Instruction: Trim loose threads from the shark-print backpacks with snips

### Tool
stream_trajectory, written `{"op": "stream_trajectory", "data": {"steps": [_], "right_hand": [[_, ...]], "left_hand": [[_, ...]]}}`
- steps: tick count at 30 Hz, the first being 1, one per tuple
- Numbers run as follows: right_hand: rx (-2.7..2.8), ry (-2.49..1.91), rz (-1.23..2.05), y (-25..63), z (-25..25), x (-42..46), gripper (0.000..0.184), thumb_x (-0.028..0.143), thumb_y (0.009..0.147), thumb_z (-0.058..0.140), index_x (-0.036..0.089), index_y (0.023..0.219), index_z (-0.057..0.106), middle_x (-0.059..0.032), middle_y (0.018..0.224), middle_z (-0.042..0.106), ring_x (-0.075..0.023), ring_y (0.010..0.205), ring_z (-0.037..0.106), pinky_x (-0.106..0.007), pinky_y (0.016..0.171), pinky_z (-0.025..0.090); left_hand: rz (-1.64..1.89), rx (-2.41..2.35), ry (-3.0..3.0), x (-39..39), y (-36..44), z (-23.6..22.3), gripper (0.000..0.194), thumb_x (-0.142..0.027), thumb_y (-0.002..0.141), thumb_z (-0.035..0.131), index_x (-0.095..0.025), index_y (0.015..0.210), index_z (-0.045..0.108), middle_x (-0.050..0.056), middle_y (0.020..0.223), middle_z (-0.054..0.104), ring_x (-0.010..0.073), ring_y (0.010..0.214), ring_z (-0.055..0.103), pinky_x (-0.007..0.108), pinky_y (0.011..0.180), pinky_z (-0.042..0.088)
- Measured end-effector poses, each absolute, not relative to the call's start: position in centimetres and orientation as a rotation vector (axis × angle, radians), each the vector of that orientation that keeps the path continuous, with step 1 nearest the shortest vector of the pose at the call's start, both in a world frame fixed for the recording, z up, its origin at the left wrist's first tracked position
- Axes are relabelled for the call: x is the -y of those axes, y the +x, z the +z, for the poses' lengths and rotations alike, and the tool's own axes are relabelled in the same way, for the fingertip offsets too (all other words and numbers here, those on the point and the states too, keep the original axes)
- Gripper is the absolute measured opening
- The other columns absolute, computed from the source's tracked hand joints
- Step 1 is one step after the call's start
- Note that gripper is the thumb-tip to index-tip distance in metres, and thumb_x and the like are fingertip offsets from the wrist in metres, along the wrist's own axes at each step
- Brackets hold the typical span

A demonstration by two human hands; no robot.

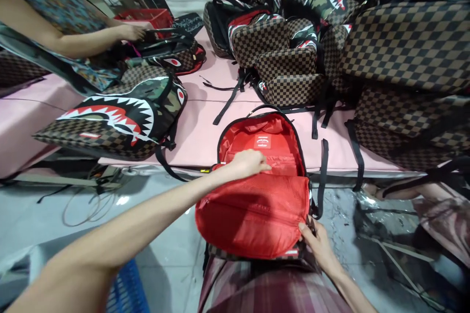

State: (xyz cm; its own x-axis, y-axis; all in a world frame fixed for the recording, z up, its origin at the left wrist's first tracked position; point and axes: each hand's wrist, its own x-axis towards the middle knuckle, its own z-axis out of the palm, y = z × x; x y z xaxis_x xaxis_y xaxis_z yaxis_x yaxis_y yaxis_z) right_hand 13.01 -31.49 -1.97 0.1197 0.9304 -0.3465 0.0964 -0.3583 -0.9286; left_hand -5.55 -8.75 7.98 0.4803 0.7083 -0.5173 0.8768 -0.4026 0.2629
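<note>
An unzipped backpack [253, 210] with a red lining lies across my lap and the table's front edge. Its front panel is folded down toward me, and a white-printed label shows on the inside back wall. Over the opening is my left hand [249, 164], its fingers curled closed near the inner pocket; what they pinch, if anything, is hidden. My right hand [317, 242] grips the right edge of the folded-down panel, thumb on the red lining and fingers underneath.
A pink-covered table [198, 122] runs across the view. A shark-mouth backpack [121, 112] lies left; several checkered backpacks [290, 68] are piled at the back and right. Another person's hand [132, 33] touches a black bag [165, 49]. A blue basket [128, 286] stands on the floor.
</note>
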Motion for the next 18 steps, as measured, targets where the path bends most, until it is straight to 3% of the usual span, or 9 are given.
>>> {"op": "stream_trajectory", "data": {"steps": [3, 6, 9, 14, 18], "right_hand": [[1.027, -1.587, 1.331, 13.1, -2.2, 31.5, 0.033, 0.049, 0.081, 0.049, 0.019, 0.069, 0.051, 0.0016, 0.060, 0.048, -0.0127, 0.056, 0.043, -0.024, 0.054, 0.036], [0.983, -1.573, 1.301, 13.0, -2.4, 31.5, 0.033, 0.050, 0.079, 0.051, 0.018, 0.070, 0.055, 0.0001, 0.063, 0.051, -0.0139, 0.059, 0.044, -0.025, 0.057, 0.039], [0.981, -1.582, 1.270, 13.0, -2.5, 31.2, 0.034, 0.050, 0.079, 0.051, 0.019, 0.065, 0.054, 0.0001, 0.061, 0.050, -0.0143, 0.059, 0.044, -0.025, 0.056, 0.039], [1.096, -1.560, 1.277, 13.6, -2.5, 30.5, 0.032, 0.044, 0.081, 0.048, 0.019, 0.061, 0.050, 0.0014, 0.060, 0.048, -0.0132, 0.059, 0.044, -0.023, 0.057, 0.039], [1.150, -1.529, 1.316, 14.3, -3.0, 30.6, 0.032, 0.043, 0.083, 0.045, 0.019, 0.063, 0.049, 0.0021, 0.059, 0.046, -0.0119, 0.057, 0.043, -0.021, 0.054, 0.038]], "left_hand": [[-0.564, -1.383, 2.215, 7.3, -0.1, 4.2, 0.029, -0.040, 0.075, 0.062, -0.013, 0.081, 0.068, 0.017, 0.093, 0.068, 0.0285, 0.092, 0.063, 0.030, 0.071, 0.047], [-0.602, -1.368, 2.217, 6.8, 2.6, 1.3, 0.027, -0.037, 0.077, 0.062, -0.010, 0.081, 0.067, 0.017, 0.091, 0.067, 0.0271, 0.093, 0.062, 0.031, 0.073, 0.048], [-0.623, -1.357, 2.223, 6.6, 3.1, 0.4, 0.028, -0.036, 0.083, 0.057, -0.011, 0.095, 0.062, 0.010, 0.096, 0.064, 0.0199, 0.091, 0.061, 0.035, 0.078, 0.049], [-0.506, -1.234, 2.230, 8.8, 1.5, 0.9, 0.045, -0.042, 0.093, 0.030, -0.014, 0.102, 0.064, 0.005, 0.097, 0.066, 0.0175, 0.099, 0.060, 0.030, 0.078, 0.043], [-0.155, -0.849, 2.326, 11.1, -1.7, 1.1, 0.044, -0.040, 0.094, 0.022, -0.025, 0.124, 0.051, 0.003, 0.121, 0.057, 0.0173, 0.112, 0.052, 0.033, 0.086, 0.043]]}}
